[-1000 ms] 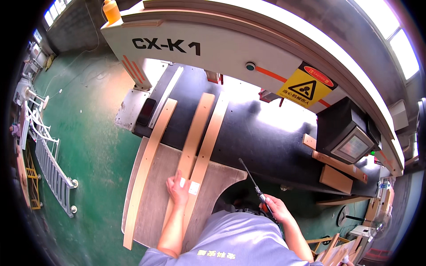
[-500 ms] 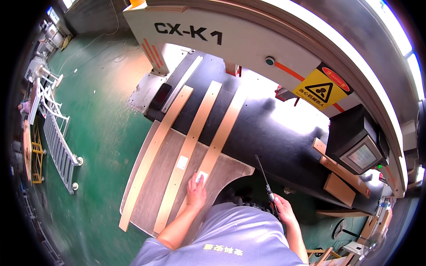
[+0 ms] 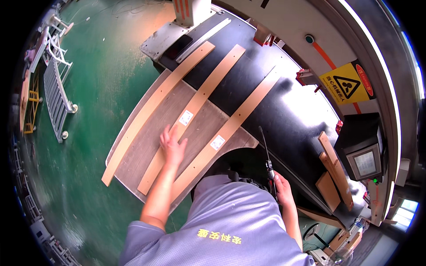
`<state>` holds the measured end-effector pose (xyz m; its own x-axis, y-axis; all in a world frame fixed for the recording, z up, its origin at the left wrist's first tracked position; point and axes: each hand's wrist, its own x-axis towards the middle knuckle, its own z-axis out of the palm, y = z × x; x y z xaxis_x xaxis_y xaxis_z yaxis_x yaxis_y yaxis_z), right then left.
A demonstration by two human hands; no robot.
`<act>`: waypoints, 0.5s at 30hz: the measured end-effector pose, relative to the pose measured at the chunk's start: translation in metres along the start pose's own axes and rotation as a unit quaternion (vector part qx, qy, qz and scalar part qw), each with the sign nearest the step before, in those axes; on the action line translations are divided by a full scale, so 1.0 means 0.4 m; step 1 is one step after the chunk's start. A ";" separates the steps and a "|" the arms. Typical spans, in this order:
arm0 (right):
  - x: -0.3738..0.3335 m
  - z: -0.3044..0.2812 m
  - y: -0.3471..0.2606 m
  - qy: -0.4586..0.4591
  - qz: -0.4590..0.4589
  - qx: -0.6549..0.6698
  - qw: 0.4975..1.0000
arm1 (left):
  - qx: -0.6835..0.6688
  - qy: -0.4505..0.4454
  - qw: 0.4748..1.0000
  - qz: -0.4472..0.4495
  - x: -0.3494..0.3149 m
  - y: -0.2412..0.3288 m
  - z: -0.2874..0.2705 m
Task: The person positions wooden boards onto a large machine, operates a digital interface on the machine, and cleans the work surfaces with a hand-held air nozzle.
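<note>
Three long light wood slats lie side by side, partly on a grey-brown board and partly on a black bench. My left hand (image 3: 173, 145), fingers spread, rests on or just above the middle slat (image 3: 203, 94), below its white label (image 3: 186, 117). Nearer me, the right slat (image 3: 239, 114) bears another white label (image 3: 218, 142). The left slat (image 3: 153, 99) lies farthest from my body. At my right side, my right hand (image 3: 282, 188) is closed around a dark hand tool with a long thin metal shaft (image 3: 265, 144), its tip upward. The exact kind of tool is unclear.
The grey-brown board (image 3: 146, 122) extends off the black bench (image 3: 222, 73). A machine frame with a yellow warning sign (image 3: 347, 83) and a screen box (image 3: 364, 162) stands at right, near shorter wood pieces (image 3: 329, 190). A slatted metal frame (image 3: 57, 102) stands far left.
My left hand has left the label on the right slat and moved left to the middle slat, its fingers spreading. My right hand still holds the tool. The view has shifted.
</note>
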<state>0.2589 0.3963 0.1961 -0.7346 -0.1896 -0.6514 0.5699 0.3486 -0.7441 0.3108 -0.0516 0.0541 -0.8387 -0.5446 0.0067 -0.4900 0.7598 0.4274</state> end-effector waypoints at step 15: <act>-0.004 -0.090 0.054 -0.035 -0.024 -0.027 0.999 | -0.341 -0.146 0.921 -0.115 -0.116 -0.102 -0.486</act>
<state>0.2591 0.4371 0.1863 -0.7318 -0.2712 -0.6252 0.5127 0.3853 -0.7672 0.4161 -0.1264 0.2119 -0.8088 -0.4689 -0.3550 -0.4818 0.1820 0.8572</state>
